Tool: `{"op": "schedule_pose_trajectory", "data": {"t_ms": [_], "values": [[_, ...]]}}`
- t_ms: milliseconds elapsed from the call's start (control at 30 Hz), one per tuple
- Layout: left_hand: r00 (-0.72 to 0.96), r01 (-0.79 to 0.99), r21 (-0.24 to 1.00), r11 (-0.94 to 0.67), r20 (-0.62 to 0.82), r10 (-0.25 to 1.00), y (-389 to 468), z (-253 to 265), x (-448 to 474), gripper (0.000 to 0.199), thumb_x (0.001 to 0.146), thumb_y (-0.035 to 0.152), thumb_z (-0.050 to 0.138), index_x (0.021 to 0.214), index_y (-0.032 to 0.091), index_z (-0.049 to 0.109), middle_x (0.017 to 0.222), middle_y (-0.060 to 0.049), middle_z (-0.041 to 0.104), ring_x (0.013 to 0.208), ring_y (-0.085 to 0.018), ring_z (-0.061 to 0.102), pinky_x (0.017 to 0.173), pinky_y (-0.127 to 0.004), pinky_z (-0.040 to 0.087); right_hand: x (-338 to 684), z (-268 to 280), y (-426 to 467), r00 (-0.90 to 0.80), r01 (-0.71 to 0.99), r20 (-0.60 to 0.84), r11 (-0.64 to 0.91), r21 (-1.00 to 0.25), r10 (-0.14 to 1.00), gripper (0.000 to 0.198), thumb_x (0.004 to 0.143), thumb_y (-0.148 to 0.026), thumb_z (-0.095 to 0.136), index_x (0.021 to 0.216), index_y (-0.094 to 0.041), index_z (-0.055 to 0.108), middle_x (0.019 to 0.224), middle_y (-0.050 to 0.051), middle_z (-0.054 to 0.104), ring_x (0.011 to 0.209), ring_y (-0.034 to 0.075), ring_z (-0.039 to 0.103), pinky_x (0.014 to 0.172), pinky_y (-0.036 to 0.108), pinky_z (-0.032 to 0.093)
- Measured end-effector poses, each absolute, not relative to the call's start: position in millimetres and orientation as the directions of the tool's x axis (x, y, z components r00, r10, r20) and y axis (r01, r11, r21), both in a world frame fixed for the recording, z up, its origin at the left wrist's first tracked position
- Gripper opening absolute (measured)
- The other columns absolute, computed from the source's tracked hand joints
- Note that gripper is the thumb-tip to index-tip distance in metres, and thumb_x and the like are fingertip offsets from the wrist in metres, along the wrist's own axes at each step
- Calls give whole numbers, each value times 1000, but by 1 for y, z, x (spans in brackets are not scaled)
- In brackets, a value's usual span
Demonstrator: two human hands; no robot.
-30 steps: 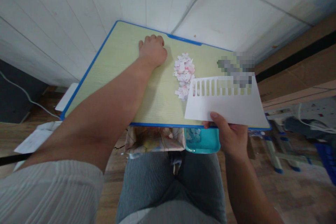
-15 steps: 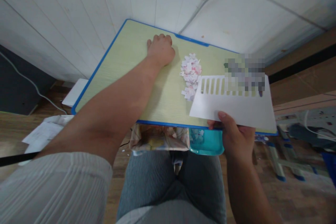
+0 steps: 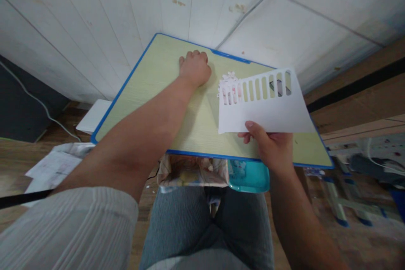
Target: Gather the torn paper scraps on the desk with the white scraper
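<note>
My right hand (image 3: 275, 149) grips the lower edge of a white card (image 3: 265, 118) with a row of rounded slots, thumb on top and fingers beneath. The card is held tilted over the right half of the yellow-green board (image 3: 142, 88). Its left end covers part of a pile of small white and pink paper scraps (image 3: 229, 78), some showing through the slots. Further right, a dark-edged grey item (image 3: 278, 87) shows through the slots, too covered to name. My left hand (image 3: 195, 67) rests on the board left of the scraps, fingers curled under; whatever is beneath them is hidden.
Below the board's blue front edge are an open bag-like container (image 3: 193, 179) and a teal tray (image 3: 253, 179) with scraps inside. A white panelled wall (image 3: 126, 8) stands behind, with a cable (image 3: 253, 8) running down it. Papers (image 3: 53, 164) lie at the lower left.
The card has moved left and up with my right hand, away from the board's front edge, and its left end now covers part of the scrap pile. My left hand stays put on the board.
</note>
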State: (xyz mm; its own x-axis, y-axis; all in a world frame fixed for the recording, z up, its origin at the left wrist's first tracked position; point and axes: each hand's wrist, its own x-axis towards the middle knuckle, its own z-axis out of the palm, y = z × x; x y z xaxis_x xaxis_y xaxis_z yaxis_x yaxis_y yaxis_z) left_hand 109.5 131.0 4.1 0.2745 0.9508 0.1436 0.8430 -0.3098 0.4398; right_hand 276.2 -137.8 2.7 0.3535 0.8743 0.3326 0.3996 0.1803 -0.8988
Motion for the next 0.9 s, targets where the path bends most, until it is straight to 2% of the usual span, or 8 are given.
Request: {"op": "schedule_pose_trajectory", "data": {"t_ms": [167, 300, 467, 567, 700, 800, 900], "values": [[274, 828, 464, -316, 157, 949, 134, 1, 111, 52, 115, 39, 51, 163, 35, 70, 168, -8, 68, 166, -39, 43, 140, -71, 28, 275, 4, -139, 451, 318, 361, 231, -920, 816, 28, 97, -39, 91, 82, -22, 76, 71, 4, 80, 51, 19, 68, 51, 32, 57], [271, 819, 489, -300, 131, 954, 135, 1, 111, 62, 112, 51, 57, 172, 38, 63, 160, -9, 74, 167, -42, 39, 140, -76, 21, 273, 5, -147, 401, 348, 341, 203, -915, 850, 28, 98, -37, 89, 79, -22, 76, 68, 4, 79, 51, 18, 68, 51, 32, 57], [272, 819, 481, -313, 153, 950, 134, 0, 111, 53, 115, 41, 51, 163, 32, 68, 164, -11, 70, 166, -37, 40, 142, -70, 24, 280, 0, -159, 342, 393, 304, 158, -906, 889, 30, 100, -38, 88, 76, -23, 77, 67, 4, 78, 54, 19, 70, 56, 33, 62], [269, 822, 472, -319, 171, 948, 135, 0, 112, 48, 115, 33, 50, 158, 30, 72, 168, -12, 67, 165, -38, 44, 141, -70, 27, 291, -5, -165, 396, 378, 298, 142, -915, 869, 27, 98, -39, 90, 79, -24, 77, 67, 4, 78, 52, 21, 69, 51, 34, 61], [266, 845, 431, -317, 176, 948, 133, 3, 114, 48, 113, 19, 50, 155, 20, 73, 172, -16, 64, 164, -38, 49, 140, -66, 34, 308, -9, -178, 470, 386, 273, 82, -919, 839, 23, 93, -39, 95, 87, -25, 78, 70, 4, 79, 52, 22, 70, 49, 35, 61], [262, 846, 431, -314, 177, 949, 133, 4, 114, 47, 115, 19, 49, 156, 22, 72, 171, -15, 65, 164, -38, 49, 141, -66, 34, 320, -8, -187, 483, 373, 253, 64, -926, 838, 25, 91, -40, 97, 91, -26, 77, 69, 2, 78, 51, 22, 68, 48, 35, 59], [256, 847, 430, -311, 182, 949, 134, 4, 115, 50, 114, 18, 50, 158, 23, 73, 170, -14, 66, 164, -39, 50, 140, -68, 35, 330, -5, -191, 431, 336, 221, 71, -939, 875, 24, 92, -40, 94, 87, -26, 75, 67, 1, 74, 52, 22, 66, 50, 37, 59]]}}
